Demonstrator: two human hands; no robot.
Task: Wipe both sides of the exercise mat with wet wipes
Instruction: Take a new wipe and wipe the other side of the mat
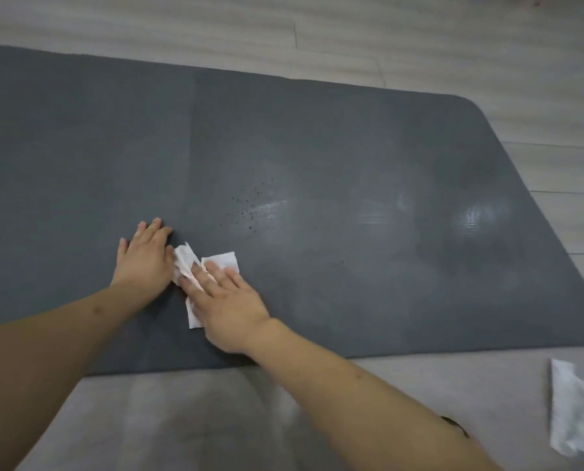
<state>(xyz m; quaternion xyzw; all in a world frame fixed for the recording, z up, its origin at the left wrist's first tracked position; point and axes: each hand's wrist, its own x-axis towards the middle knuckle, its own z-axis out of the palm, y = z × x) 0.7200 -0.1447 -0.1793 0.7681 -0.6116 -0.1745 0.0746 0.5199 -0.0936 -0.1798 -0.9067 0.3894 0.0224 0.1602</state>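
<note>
**Right hand presses the wipe flat on the grey mat**

Your right hand (227, 302) lies flat on the white crumpled wet wipe (195, 271), with the fingers straight and a little spread. They press the wipe down on the mat and do not pinch it. One part of the wipe shows beyond your fingertips, one part sticks out toward your left hand, and a narrow strip comes out under the thumb side of the palm.

Just beside the wipe, on its left, your left hand (144, 260) rests on the mat with the palm down and the fingers straight and close together. It holds nothing. Its thumb edge is touching the wipe, or nearly; I cannot tell which.

Both hands are on the dark grey foam exercise mat (317, 147), which lies open and flat on the pale wood-pattern floor (419, 45). The hands are near the edge of the mat closest to you. Beyond the wipe, further from you and a little to the right, you see small dark specks (249, 205) on the mat, and next to them pale shiny patches (477, 219) that go on toward the rounded right end.

Well apart from the grip, on the floor at your far right, lies another crumpled white wipe (569, 409), with something blue-green under it, cut by the picture edge.
</note>
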